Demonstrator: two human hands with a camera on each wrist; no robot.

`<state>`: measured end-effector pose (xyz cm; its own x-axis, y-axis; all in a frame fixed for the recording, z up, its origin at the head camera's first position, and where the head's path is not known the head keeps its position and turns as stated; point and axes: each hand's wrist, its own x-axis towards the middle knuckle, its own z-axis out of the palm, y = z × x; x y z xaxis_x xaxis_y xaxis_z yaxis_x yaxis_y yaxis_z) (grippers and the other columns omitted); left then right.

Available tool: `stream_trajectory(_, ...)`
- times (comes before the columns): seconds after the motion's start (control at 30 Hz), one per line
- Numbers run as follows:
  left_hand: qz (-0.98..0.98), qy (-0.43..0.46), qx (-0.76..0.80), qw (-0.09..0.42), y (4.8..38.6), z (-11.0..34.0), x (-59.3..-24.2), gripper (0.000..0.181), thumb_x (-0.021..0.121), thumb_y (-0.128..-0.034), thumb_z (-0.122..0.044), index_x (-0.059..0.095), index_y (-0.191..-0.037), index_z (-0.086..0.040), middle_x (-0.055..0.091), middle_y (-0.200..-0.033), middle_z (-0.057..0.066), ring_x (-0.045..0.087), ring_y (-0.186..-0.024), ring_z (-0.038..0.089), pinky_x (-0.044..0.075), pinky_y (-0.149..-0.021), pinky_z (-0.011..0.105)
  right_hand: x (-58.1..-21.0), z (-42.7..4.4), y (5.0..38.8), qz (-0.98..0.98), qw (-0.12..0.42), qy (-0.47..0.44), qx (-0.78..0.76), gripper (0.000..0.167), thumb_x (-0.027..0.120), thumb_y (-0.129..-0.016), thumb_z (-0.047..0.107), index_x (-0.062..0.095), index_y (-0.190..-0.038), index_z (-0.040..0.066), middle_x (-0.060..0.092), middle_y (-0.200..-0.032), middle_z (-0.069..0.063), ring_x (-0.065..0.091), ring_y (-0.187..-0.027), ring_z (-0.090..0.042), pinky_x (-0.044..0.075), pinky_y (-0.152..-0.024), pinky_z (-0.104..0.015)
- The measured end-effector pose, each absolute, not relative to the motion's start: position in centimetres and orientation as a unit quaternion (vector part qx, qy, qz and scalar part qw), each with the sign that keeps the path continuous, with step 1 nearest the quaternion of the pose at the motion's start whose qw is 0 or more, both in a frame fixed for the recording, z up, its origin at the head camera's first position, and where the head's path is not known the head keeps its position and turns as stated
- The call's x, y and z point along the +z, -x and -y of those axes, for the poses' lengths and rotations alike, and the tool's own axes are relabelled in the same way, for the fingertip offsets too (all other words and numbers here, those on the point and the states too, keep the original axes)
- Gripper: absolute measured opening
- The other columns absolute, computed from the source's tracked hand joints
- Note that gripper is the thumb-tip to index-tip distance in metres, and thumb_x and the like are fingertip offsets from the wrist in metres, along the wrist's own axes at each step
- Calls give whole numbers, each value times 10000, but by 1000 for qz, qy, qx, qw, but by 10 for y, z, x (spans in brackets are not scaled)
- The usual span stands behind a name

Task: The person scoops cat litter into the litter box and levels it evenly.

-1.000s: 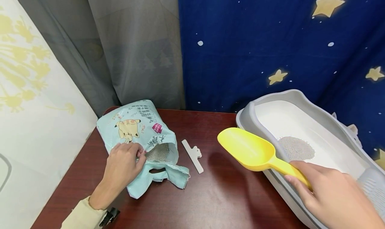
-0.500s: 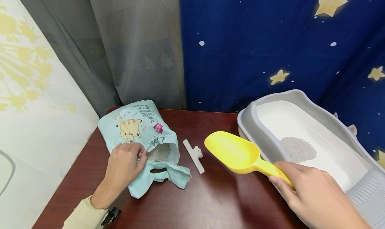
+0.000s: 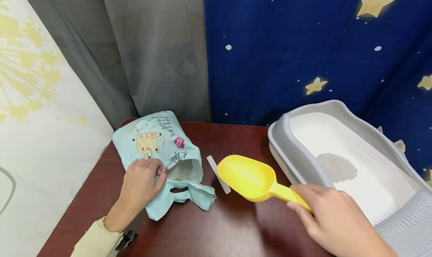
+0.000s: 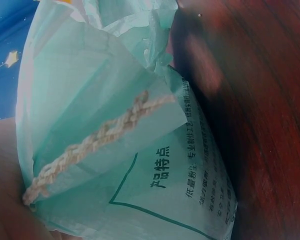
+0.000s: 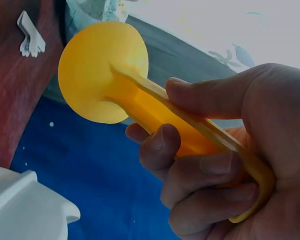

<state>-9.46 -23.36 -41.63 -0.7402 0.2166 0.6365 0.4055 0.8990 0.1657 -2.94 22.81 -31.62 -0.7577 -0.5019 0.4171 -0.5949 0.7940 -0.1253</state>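
Note:
A light-blue printed bag of cat litter (image 3: 152,127) lies on the table at left, its mouth facing right with grey granules (image 3: 182,170) inside. My left hand (image 3: 141,184) pinches the upper edge of that mouth. In the left wrist view, the bag's stitched strip (image 4: 100,135) runs close to the hand (image 4: 5,175). My right hand (image 3: 337,215) grips the handle of a yellow scoop (image 3: 248,176), held over the table between bag and litter box. Its bowl looks empty. From the right wrist view, fingers and thumb wrap the scoop's hollow handle (image 5: 185,132).
A grey-rimmed litter box (image 3: 298,155) stands at right, with a small patch of litter (image 3: 337,168) on its white floor. A white bag clip (image 3: 212,163) lies on the dark red table (image 3: 209,230), partly hidden behind the scoop. Curtains (image 3: 253,62) hang behind.
My right hand has carried the scoop left, away from the litter box and toward the bag; the bowl now overlaps the clip in view. The left hand keeps its place on the bag.

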Motion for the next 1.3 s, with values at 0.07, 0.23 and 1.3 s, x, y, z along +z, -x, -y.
stream_trajectory(0.07, 921, 168, -149, 318, 95, 233, -416, 119, 703, -850, -24, 640, -768, -82, 588, -693, 9, 548, -646, 244, 458, -667, 443, -317, -225, 30, 928, 179, -298, 135, 295, 928, -814, 238, 739, -1039, 266, 494, -799, 251, 408, -649, 39, 389, -533, -265)
stream_trajectory(0.23, 920, 166, -150, 320, 95, 233, -416, 126, 716, -840, -17, 645, -765, -88, 589, -693, 2, 561, -655, 246, 472, -676, 461, -321, -214, 30, 921, 171, -314, 152, 279, 919, -832, 232, 728, -1026, 291, 449, -794, 260, 378, -643, 53, 355, -535, -228)
stream_trajectory(1.3, 926, 154, -149, 310, 92, 233, -417, 119, 731, -837, -19, 657, -773, -87, 604, -702, 18, 577, -679, 263, 544, -777, 550, -331, -159, 33, 906, 117, -352, 202, 164, 870, -922, 253, 722, -990, 280, 515, -797, 230, 445, -636, 56, 415, -563, -209)
